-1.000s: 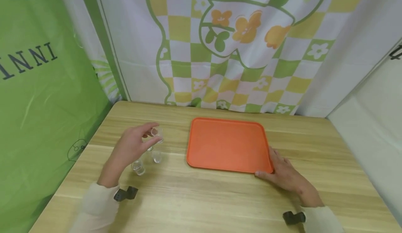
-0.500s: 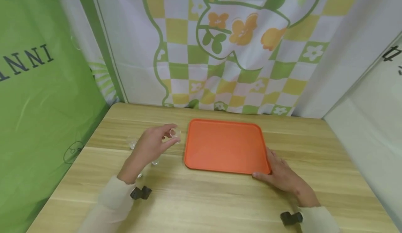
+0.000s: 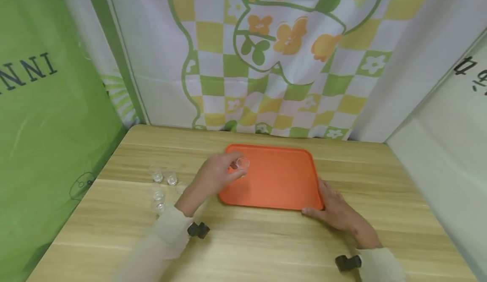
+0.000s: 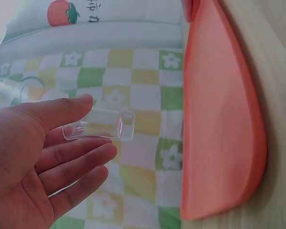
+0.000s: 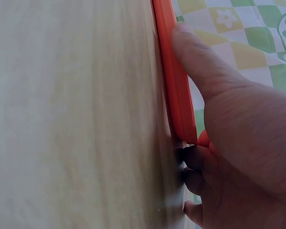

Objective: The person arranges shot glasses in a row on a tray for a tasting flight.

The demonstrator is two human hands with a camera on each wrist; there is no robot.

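My left hand (image 3: pixel 213 173) pinches a clear shot glass (image 3: pixel 243 162) between thumb and fingers, over the left part of an orange tray (image 3: pixel 279 182). In the left wrist view the shot glass (image 4: pixel 102 125) lies sideways across the picture, its thick base pointing toward the tray (image 4: pixel 219 124), with a gap between them. The lower fingers of that hand are spread loosely. At the tray's near right corner my right hand (image 3: pixel 338 209) holds on, thumb along the front edge and fingers at the right side. The right wrist view shows the thumb (image 5: pixel 195 55) against the rim.
Several more clear glasses (image 3: pixel 172 179) stand on the wooden table (image 3: pixel 258 244) to the left, partly behind my left forearm. A patterned curtain (image 3: pixel 213 83) hangs behind the table, with a green cloth (image 3: pixel 57 146) at the left and a white one at the right.
My left hand has carried the shot glass rightward from beside the other glasses to over the tray. The right hand has stayed at the tray's corner.
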